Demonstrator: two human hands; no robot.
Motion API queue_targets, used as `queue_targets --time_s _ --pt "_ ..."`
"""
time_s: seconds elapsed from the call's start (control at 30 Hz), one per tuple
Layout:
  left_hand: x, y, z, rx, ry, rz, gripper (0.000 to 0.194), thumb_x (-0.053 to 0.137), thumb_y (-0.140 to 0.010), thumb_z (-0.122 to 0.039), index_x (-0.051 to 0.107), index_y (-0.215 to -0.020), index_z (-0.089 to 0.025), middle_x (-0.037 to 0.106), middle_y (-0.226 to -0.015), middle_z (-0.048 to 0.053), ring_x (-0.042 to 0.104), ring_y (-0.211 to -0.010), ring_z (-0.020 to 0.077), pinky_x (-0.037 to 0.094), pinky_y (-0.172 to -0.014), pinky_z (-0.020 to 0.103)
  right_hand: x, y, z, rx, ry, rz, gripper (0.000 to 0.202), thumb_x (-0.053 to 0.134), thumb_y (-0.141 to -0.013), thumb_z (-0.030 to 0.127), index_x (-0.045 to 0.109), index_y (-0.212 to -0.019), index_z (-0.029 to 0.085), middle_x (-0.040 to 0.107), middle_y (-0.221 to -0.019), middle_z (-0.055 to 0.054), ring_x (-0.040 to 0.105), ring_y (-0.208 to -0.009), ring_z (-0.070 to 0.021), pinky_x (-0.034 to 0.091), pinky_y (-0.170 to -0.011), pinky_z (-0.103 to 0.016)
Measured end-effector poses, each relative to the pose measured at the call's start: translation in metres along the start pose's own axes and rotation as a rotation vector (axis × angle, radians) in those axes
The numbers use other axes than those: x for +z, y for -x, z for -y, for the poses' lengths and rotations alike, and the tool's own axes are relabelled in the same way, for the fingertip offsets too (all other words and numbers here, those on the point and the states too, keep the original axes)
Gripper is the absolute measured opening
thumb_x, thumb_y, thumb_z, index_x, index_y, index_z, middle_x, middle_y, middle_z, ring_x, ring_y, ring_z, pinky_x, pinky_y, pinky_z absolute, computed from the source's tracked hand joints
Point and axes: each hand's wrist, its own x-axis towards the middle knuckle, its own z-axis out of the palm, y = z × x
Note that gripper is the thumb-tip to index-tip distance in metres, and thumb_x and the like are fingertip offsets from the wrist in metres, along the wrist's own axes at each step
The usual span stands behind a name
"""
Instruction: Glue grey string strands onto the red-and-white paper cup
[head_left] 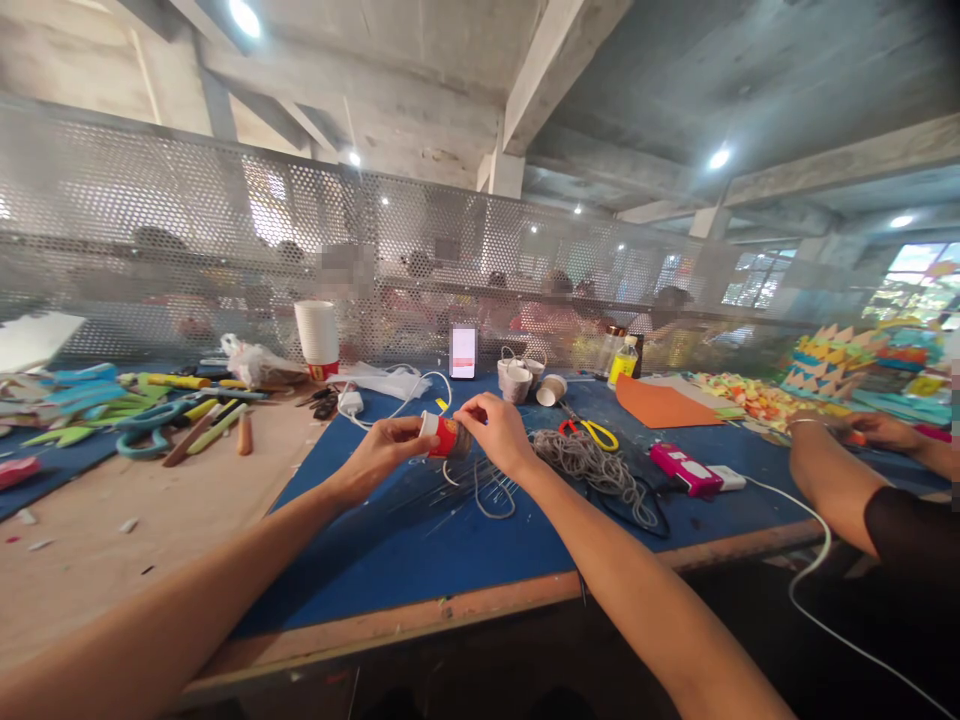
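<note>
My left hand (pixel 390 445) is closed round a red-and-white paper cup (pixel 444 436), tilted on its side above the blue table mat. Grey cord (pixel 463 440) covers the cup's right-hand end. There my right hand (pixel 495 428) pinches the cord with thumb and fingertips, partly hiding it. A loose loop of cord (pixel 495 514) hangs below onto the mat. Right of my hands lies a tangled heap of grey cord (pixel 600 470), with yellow-handled scissors (pixel 598 434) behind it. Cord-wrapped cups (pixel 516 380) with handles stand farther back, and another wrapped cup (pixel 551 390) lies over.
A lit phone (pixel 463 352) stands at the back. Stacked paper cups (pixel 317 335) and several tools (pixel 206 430) are to the left. On the right are a pink device (pixel 685 470) with a white cable, orange paper (pixel 664 402), a yellow bottle (pixel 624 360) and another person's arm (pixel 832 470).
</note>
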Motion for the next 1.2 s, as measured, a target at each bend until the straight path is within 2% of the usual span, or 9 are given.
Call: queue_targets --time_s 0.57,0.9,1.2 --pt "0.0012 -0.0006 0.0013 -0.011 -0.018 0.038 0.035 0.079 -0.083 -0.041 0.086 -0.110 -0.020 0.083 -0.104 0.007 0.073 -0.096 0.0294 0.052 -0.092 0.038 -0.0044 -0.0017 0.0017 0.119 -0.065 0.098 0.013 0.077 -0.091 0.026 0.073 -0.080 0.019 0.073 -0.077 0.000 0.064 -0.072 -0.0146 0.045 -0.070 -0.025" --pt "-0.0004 -0.0005 0.0043 0.005 -0.040 0.041 0.028 0.078 -0.084 -0.041 0.086 -0.106 -0.025 0.083 -0.099 0.006 0.073 -0.091 0.0280 0.055 -0.089 0.038 -0.0039 -0.0015 0.0020 0.175 -0.099 0.130 0.014 0.077 -0.090 0.028 0.074 -0.080 0.019 0.074 -0.075 0.000 0.066 -0.072 -0.0154 0.045 -0.069 -0.025" --pt "-0.0010 -0.0008 0.0049 -0.010 -0.013 0.059 0.030 0.079 -0.085 -0.041 0.086 -0.109 -0.024 0.083 -0.099 0.005 0.073 -0.094 0.0277 0.054 -0.092 0.037 -0.0022 -0.0013 -0.0007 0.224 -0.134 0.144 0.015 0.076 -0.090 0.030 0.073 -0.080 0.019 0.076 -0.077 -0.001 0.068 -0.073 -0.0164 0.047 -0.071 -0.026"
